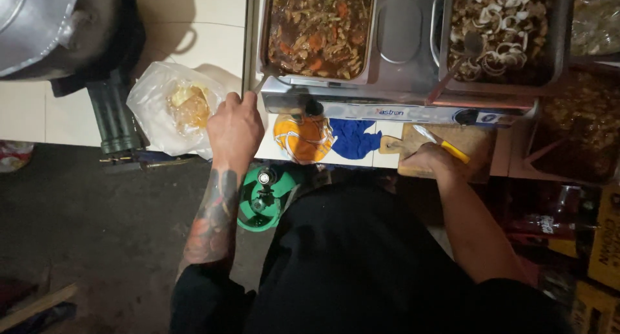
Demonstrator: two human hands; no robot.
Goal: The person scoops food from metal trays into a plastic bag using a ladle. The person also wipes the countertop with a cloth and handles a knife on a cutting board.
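The left hand (234,131) grips a spoon handle (261,83) at the stew tray (318,29), fingers closed round it; the right hand (431,159) rests on the board (475,148), fingers curled on a yellow-handled knife (442,144); the open bag (169,106) lies just beside the left hand; a tilted spoon could drip sauce onto the table (270,148) short of the bag.

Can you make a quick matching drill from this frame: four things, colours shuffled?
Things:
1. knife handle
2. cloth
3. gas cylinder
4. cutting board

Colours:
A. green
B. brown wood
C. yellow
D. blue

Pairs: 1-C, 2-D, 3-A, 4-B

The right hand holds the knife on the cutting board; the left hand rests beside a clear plastic bag.
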